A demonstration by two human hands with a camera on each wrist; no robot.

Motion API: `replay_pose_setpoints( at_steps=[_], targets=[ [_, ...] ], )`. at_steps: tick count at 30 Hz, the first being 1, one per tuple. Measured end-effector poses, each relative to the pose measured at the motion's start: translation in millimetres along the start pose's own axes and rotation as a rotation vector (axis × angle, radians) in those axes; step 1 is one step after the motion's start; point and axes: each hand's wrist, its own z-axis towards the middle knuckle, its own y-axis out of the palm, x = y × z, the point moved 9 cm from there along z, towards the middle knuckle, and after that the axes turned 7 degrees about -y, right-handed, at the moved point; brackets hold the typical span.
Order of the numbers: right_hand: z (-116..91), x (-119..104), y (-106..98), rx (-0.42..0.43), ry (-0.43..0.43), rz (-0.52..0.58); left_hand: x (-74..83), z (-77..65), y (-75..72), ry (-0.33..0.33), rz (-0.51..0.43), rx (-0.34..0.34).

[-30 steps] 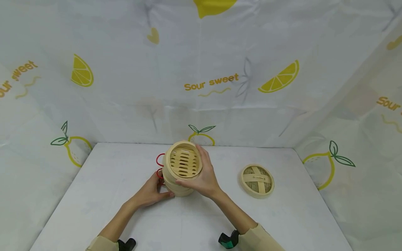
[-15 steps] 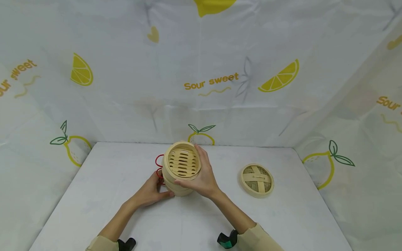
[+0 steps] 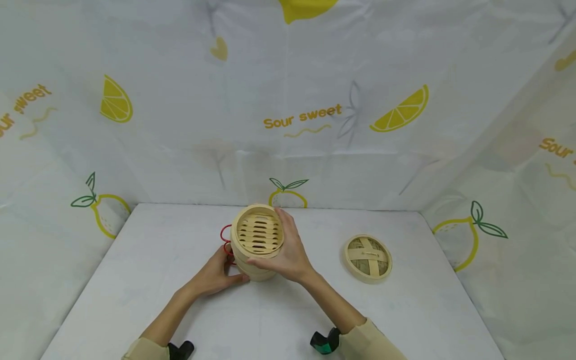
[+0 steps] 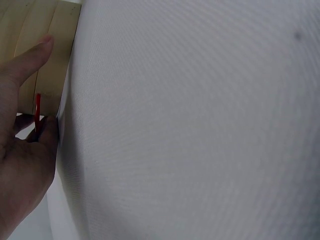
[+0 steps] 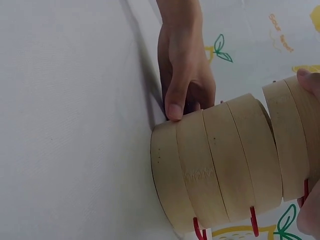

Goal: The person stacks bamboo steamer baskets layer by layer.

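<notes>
Near the table's [image 3: 135, 300] middle: a stack of bamboo steamer baskets [image 3: 252, 262], red wire handles [image 3: 225, 240] showing on its left side. Left hand [image 3: 218, 275] pressed against the lowest basket, thumb straight on its wall, fingers near the red wire. Right hand [image 3: 288, 252] clamped round the top steamer tier [image 3: 258, 235], held slightly raised and tilted over the stack; slatted floor bare, nothing inside. Farther right, well apart: woven bamboo lid [image 3: 369, 258] lying flat. Open tabletop on all sides; lemon-print cloth backdrop [image 3: 306, 120] closing the far edge.
</notes>
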Motion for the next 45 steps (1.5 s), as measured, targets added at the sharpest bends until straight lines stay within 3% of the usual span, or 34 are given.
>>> replay_pose_setpoints(
  at_steps=[16, 20, 32, 45],
  targets=[
    [5.8, -0.8, 4.6, -0.052, 0.052, -0.089, -2.9, -1.0, 0.0, -0.021, 0.026, 0.018],
    [6.2, -1.1, 4.6, -0.056, 0.063, -0.103, -0.3, -1.2, -0.3, -0.001, 0.028, 0.03],
    [7.8, 0.1, 5.4, -0.082, 0.07, -0.133, -0.6, -0.6, -0.1, -0.035, 0.004, 0.007],
    [8.2, 1.4, 7.1, -0.094, 0.074, -0.134, -0.8, -0.9, 0.2, -0.01, 0.007, 0.006]
  ],
)
